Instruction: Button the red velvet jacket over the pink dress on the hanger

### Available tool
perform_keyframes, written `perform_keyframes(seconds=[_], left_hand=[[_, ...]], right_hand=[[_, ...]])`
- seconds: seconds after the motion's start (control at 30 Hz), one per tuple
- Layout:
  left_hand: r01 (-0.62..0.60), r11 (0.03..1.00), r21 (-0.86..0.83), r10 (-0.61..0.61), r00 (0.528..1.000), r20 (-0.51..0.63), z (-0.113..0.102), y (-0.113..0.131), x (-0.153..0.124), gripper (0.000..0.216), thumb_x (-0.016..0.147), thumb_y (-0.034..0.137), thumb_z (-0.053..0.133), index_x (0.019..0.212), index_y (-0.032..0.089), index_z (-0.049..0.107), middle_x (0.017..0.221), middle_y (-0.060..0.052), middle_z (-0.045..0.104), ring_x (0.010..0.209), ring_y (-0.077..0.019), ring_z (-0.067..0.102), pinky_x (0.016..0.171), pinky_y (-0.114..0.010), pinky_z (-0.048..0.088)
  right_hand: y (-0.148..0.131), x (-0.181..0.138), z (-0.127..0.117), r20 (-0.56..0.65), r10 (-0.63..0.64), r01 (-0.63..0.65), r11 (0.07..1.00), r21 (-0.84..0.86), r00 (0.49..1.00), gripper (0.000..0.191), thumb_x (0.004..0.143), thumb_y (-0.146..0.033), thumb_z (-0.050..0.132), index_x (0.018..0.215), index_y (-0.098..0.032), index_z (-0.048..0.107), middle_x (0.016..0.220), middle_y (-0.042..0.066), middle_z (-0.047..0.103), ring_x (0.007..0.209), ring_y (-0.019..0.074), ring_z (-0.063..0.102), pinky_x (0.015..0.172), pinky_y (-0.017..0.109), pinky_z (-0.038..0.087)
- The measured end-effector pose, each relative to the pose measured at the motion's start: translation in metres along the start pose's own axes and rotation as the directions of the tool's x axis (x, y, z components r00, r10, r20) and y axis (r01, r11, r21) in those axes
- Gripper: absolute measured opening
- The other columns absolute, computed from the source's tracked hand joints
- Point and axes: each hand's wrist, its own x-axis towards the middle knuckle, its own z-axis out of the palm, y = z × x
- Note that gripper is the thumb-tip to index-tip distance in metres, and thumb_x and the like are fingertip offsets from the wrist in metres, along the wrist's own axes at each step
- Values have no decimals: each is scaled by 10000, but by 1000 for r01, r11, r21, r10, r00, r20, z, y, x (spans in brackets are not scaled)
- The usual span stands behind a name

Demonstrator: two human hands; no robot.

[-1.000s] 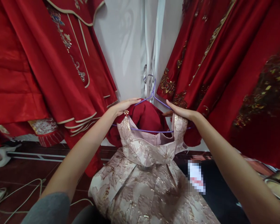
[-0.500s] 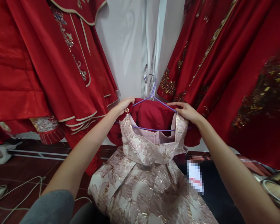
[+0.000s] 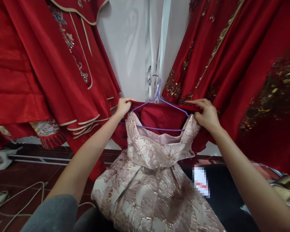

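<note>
A pale pink and gold brocade dress (image 3: pixel 159 180) hangs on a purple hanger (image 3: pixel 147 102), its shoulder straps over the hanger's arms. Behind the hanger, a dark red garment (image 3: pixel 159 117) is stretched wide between my hands. My left hand (image 3: pixel 124 107) pinches its upper edge, just beyond the dress's left strap. On the other side my right hand (image 3: pixel 206 116) grips the red edge beside the right strap, with thumb bent and index finger stretched out. The lower part of the red garment is hidden by the dress.
Red embroidered gowns hang on the left (image 3: pixel 70 71) and right (image 3: pixel 222 58). A white panel (image 3: pixel 125 48) stands behind. Pale cables (image 3: pixel 26 196) lie on the dark floor at left, near a white shoe (image 3: pixel 2 159). A dark surface (image 3: pixel 227 196) lies at right, with a blurred white label nearby.
My hands have moved apart, left and right, drawing the red garment's upper edge straighter. The dress straps have spread outward along the hanger, and the right strap has shifted right.
</note>
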Motion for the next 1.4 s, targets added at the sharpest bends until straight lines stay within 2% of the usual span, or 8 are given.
perform_keyframes(seconds=[0.3,0.53,0.7,0.77,0.93,1.07,1.17,1.4], left_hand=[[-52,980,190,77,989,-125,-46,-5,4,428,608,61,380,797,148,753,774,-18,730,790,-162,656,822,-275,503],[-181,951,252,136,973,185,-72,-15,-22,339,687,131,477,896,188,737,953,-38,729,921,-184,646,904,-288,468],[-261,826,500,378,914,-148,-77,2,-59,246,731,140,508,884,196,692,935,-45,665,912,-195,609,873,-288,451],[-271,790,549,408,901,-144,-76,5,-76,211,737,167,539,908,197,658,936,-50,634,893,-199,600,833,-286,454],[-268,796,542,255,962,99,-67,-3,-101,232,773,268,580,993,204,540,942,-48,602,771,-185,585,730,-284,445],[-62,902,428,104,992,-76,-48,6,-99,146,826,266,526,947,211,467,884,-39,597,775,-181,590,730,-287,433],[17,960,278,39,980,-195,-19,28,-105,139,831,268,532,920,221,437,881,-26,590,803,-167,591,747,-277,435],[55,998,-4,-54,986,158,43,49,-148,258,732,148,611,950,208,487,862,-14,602,794,-133,597,731,-245,459]], right_hand=[[3,4,-30,36,225,-215,958,-188,974,365,623,-44,484,860,-205,710,846,75,644,778,228,592,782,372,470],[-2,-13,-64,50,329,-312,926,-213,943,226,740,-154,453,821,-240,646,729,103,607,784,327,590,763,447,405],[-54,-34,-81,-29,391,-387,894,-225,920,260,834,-226,348,884,-287,596,624,78,564,652,315,581,661,429,404],[-63,-47,-80,24,392,-379,900,-216,919,247,833,-228,350,889,-292,582,582,60,553,576,282,565,615,403,408],[-35,-75,-53,293,459,-409,886,-218,839,177,713,-239,502,885,-262,536,654,42,609,589,269,585,570,364,417],[-27,-79,-14,277,440,-459,889,3,854,158,699,-224,488,852,-248,519,683,11,611,628,218,574,635,340,452],[-58,-78,23,307,362,-445,854,268,880,202,694,-211,462,884,-229,529,805,24,643,750,210,595,739,344,480],[-147,-91,73,498,166,-468,671,576,851,197,724,-191,451,914,-232,484,885,29,629,858,207,603,810,346,496]])
